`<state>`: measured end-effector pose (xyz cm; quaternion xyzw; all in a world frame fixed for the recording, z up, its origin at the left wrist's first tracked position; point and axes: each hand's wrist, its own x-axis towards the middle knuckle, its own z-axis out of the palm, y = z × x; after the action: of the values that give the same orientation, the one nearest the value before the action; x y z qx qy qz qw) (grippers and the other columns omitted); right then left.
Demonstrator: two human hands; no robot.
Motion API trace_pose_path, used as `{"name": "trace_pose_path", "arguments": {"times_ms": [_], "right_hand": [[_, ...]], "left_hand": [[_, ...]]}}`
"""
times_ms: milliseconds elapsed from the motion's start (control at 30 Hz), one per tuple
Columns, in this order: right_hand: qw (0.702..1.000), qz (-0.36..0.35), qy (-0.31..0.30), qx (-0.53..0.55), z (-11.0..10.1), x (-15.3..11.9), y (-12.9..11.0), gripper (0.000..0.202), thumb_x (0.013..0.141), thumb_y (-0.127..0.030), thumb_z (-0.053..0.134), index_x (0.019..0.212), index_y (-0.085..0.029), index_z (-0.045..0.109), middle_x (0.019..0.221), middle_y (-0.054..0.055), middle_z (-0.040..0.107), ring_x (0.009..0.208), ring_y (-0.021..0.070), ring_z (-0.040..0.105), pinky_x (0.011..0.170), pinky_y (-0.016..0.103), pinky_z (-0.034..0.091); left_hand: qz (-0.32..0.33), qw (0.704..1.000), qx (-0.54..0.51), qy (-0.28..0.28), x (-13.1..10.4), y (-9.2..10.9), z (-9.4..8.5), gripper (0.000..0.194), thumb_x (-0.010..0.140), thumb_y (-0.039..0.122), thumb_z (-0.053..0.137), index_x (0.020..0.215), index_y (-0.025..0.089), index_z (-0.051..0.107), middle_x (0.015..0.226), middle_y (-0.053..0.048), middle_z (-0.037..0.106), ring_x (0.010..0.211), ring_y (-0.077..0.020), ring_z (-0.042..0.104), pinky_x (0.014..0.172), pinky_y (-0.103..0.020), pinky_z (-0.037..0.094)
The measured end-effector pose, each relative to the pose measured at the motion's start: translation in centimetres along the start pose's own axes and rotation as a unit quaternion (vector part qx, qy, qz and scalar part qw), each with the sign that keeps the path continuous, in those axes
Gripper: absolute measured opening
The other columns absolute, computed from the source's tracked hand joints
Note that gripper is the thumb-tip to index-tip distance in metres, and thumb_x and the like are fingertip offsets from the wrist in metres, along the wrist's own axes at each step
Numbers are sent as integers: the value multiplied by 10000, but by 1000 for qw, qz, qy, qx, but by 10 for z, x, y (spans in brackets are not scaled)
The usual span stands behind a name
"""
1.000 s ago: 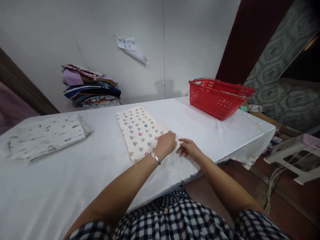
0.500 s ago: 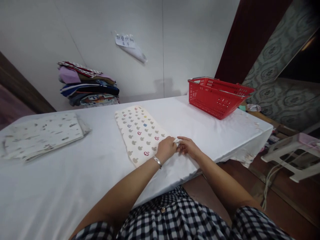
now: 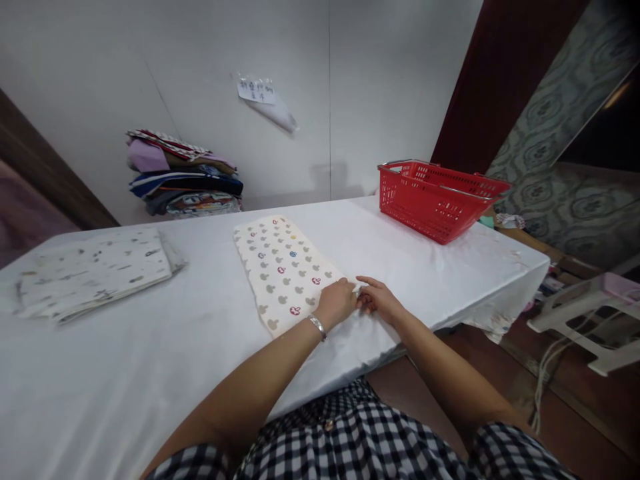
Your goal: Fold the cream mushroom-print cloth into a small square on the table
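Note:
A folded cream cloth (image 3: 280,267) printed with grey, red, blue and yellow apple-like shapes lies flat on the white-covered table. My left hand (image 3: 337,301) is at its near right corner, fingers closed on the cloth's edge, a silver bracelet at the wrist. Close beside it, my right hand (image 3: 381,300) pinches a small whitish bit of the same edge between thumb and fingers, with its index finger stretched out above. My hands largely hide that corner, so how it is folded there cannot be seen.
To the left lies another folded white cloth (image 3: 100,270) with small dark prints. A pile of folded fabrics (image 3: 187,177) stands behind the table by the wall. A red plastic basket (image 3: 430,203) sits at the back right. A white stool (image 3: 590,323) is beyond the table's right end.
Both hands stay at the cloth's corner, and the whitish bit between them shows less now. The whole view has shifted slightly; the cloth itself lies as before.

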<state>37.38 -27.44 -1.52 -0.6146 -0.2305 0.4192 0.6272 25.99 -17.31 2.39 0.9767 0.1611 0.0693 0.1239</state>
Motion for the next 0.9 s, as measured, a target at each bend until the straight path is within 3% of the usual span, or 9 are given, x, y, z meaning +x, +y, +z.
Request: {"name": "trace_pose_path", "arguments": {"times_ms": [133,233,400,633,767,900], "right_hand": [[1000,11,4,-23,1,3,2,488,762,-236,516,1237,-142,453,571,22,650,450,131,587,346,167,363],[1000,9,7,-29,1,3,2,513,763,-232,507,1261,-135,432,546,22,644,439,129,579,353,164,362],[1000,2,2,-5,0,2,2,559,728,-213,526,1272,-146,418,560,5,631,478,141,595,354,175,381],[1000,1,-10,17,1,-4,-4,549,782,-277,528,1304,-177,391,618,8,625,510,145,600,351,187,391],[1000,10,-4,-1,1,-3,-5,552,782,-279,567,1297,-167,401,600,8,624,485,136,585,351,180,378],[1000,11,1,-18,3,-4,-5,526,778,-244,551,1280,-157,420,549,4,618,468,135,582,353,172,368]], "left_hand": [[-30,998,-55,-4,8,-8,-10,358,904,334,319,843,187,640,879,-61,621,817,-168,580,718,-274,420],[-66,996,-56,35,13,-7,-18,382,919,325,281,851,188,632,898,-62,618,840,-166,573,740,-278,416],[-4,1000,22,-3,9,9,-7,222,861,270,432,981,170,590,984,-93,575,895,-202,568,731,-304,426],[27,999,23,20,-4,12,13,222,849,241,468,1044,167,542,1044,-101,553,985,-221,523,799,-333,427],[27,999,-23,34,-9,7,8,240,859,285,448,1035,186,577,1037,-85,598,978,-214,537,820,-327,422],[4,998,-57,0,1,-11,-7,264,869,256,387,921,224,644,915,-35,662,863,-171,586,759,-274,434]]}}
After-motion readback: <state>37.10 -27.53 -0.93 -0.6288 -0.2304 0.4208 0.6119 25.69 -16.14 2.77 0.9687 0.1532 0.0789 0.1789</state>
